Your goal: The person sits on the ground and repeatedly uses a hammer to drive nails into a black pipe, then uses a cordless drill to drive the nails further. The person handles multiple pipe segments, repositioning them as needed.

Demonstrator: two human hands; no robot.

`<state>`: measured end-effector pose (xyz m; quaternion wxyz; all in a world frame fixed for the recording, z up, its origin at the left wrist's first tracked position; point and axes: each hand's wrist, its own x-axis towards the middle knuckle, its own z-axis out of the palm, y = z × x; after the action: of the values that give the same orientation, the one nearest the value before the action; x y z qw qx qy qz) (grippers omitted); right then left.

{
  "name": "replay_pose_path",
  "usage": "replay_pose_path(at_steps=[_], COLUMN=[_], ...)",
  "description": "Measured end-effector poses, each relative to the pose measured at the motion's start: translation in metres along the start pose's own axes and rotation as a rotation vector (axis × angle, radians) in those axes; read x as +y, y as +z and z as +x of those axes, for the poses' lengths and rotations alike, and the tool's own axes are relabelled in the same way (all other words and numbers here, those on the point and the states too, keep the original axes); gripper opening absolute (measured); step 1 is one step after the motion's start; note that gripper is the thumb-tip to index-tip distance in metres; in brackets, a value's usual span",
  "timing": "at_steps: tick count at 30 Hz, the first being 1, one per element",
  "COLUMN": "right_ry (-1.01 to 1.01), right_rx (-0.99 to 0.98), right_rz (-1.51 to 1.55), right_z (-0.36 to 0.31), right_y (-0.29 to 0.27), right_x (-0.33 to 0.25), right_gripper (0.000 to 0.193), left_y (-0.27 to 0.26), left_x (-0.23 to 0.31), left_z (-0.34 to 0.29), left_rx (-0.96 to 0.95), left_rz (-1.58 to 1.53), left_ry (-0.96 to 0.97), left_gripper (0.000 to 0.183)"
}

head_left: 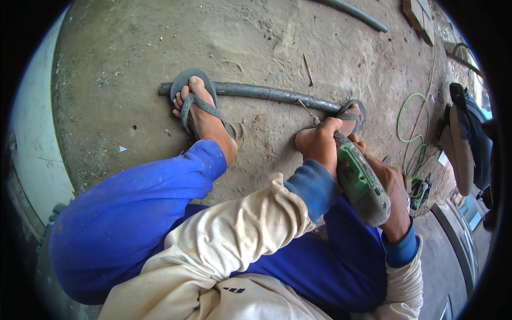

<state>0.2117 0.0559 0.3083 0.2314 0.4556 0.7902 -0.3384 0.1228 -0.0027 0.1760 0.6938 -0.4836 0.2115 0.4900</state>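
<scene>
A green and grey power drill [358, 176] is in my two hands, its bit [308, 110] pointing at a dark grey pipe [250, 91] on the ground. My left hand [319, 143] is closed round the drill's front end, near the chuck. On the drill's far side, my right hand [388, 184] wraps its grip, with the fingers partly hidden behind the body. The bit's tip overlaps the pipe near its right end; whether it touches I cannot tell. My sandalled left foot [200, 109] presses on the pipe's left end, and my right foot [349, 120] rests at its right end.
A thin rod [308, 70] lies on the dirt beyond the pipe. Another dark pipe [354, 12] and a wooden piece [419, 20] lie farther off. A green cable [401, 124] loops at the right, near a dark and tan item [463, 144]. Pale panelling [34, 133] stands at left.
</scene>
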Motion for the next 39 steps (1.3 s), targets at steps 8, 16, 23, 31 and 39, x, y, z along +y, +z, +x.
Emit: replay_pose_path(at_steps=[8,16,23,31,39], right_ry=[-0.012,0.015,-0.06,0.035,-0.033], right_rx=[0.024,-0.036,0.018,-0.032,-0.008], right_rz=[0.027,-0.007,-0.021,0.01,0.066], right_z=[0.0,0.002,0.004,0.012,0.019], right_y=[0.002,-0.003,0.002,0.003,0.004], right_x=[0.0,0.003,0.008,0.013,0.018], right_gripper=[0.041,0.043,0.052,0.05,0.04], left_y=[0.002,0.005,0.002,0.003,0.014], left_x=[-0.001,0.001,-0.001,0.005,0.01], left_z=[-0.001,-0.002,0.007,0.015,0.007], left_rx=[0.013,-0.01,0.036,0.04,0.036], left_rz=[-0.01,-0.007,-0.054,-0.05,-0.059], left_ry=[0.007,0.009,0.006,-0.023,0.032], left_gripper=[0.038,0.039,0.04,0.042,0.036])
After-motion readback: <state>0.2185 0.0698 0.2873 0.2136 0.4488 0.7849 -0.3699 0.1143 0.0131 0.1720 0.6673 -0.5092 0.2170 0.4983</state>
